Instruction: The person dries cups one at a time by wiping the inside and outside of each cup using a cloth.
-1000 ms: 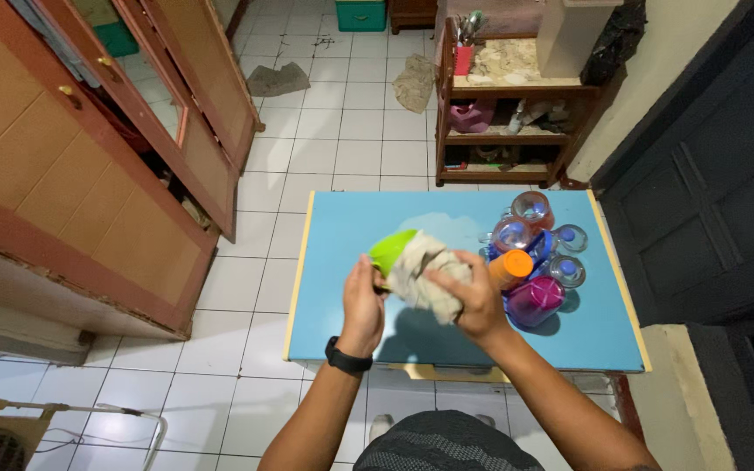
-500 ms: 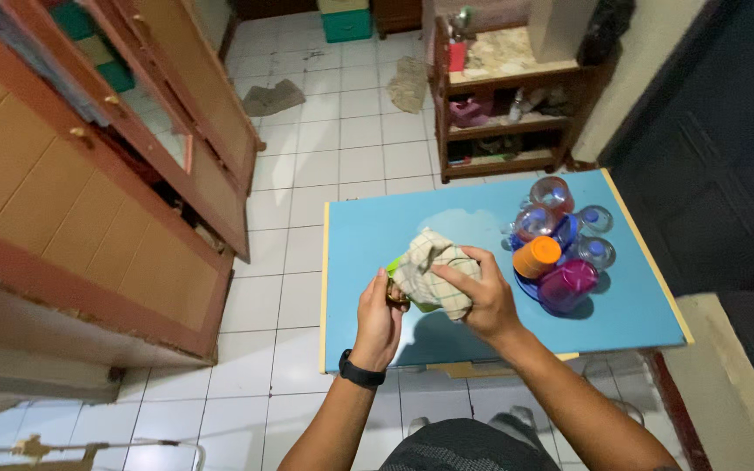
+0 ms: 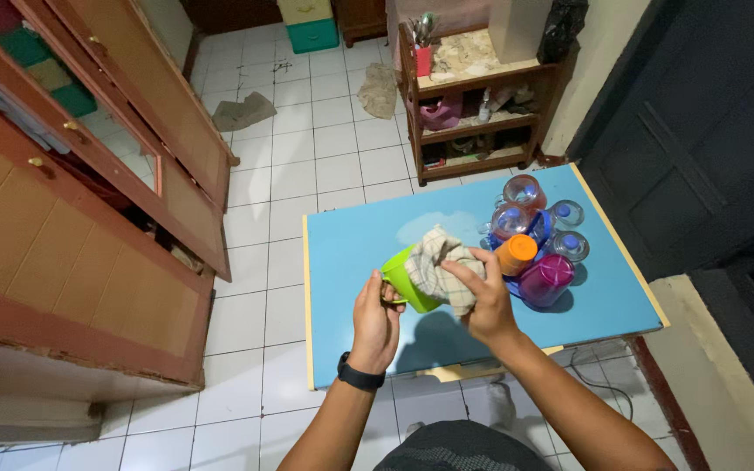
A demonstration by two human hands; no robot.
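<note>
White floor tiles (image 3: 307, 157) spread out below me, with two crumpled rags lying on them, one grey (image 3: 244, 111) and one tan (image 3: 381, 89). Beside me on the left stands a wooden cabinet (image 3: 89, 218) with brown panelled doors and small round knobs. Across the floor a low wooden shelf (image 3: 473, 105) holds a red holder of utensils (image 3: 423, 54) and a purple plastic vessel (image 3: 440, 113); past it sits a green and yellow drawer box (image 3: 309, 22). A dark door (image 3: 700, 148) fills the right side.

Under my hands is the bench (image 3: 368, 235), a smooth light-blue top with a pale yellow edge. At its right end a cluster of plastic ware stands close together: clear bottles with blue caps (image 3: 560, 231), an orange cup (image 3: 517, 254) and a glossy magenta jar (image 3: 544, 280).

My left hand (image 3: 375, 314), black watch on the wrist, is closed round the handle of a bright green plastic mug (image 3: 405, 281), holding it tilted just above the bench. My right hand (image 3: 482, 292) is curled over a checked beige cloth (image 3: 438, 262), gripping it and pressing it against the mug's mouth.
</note>
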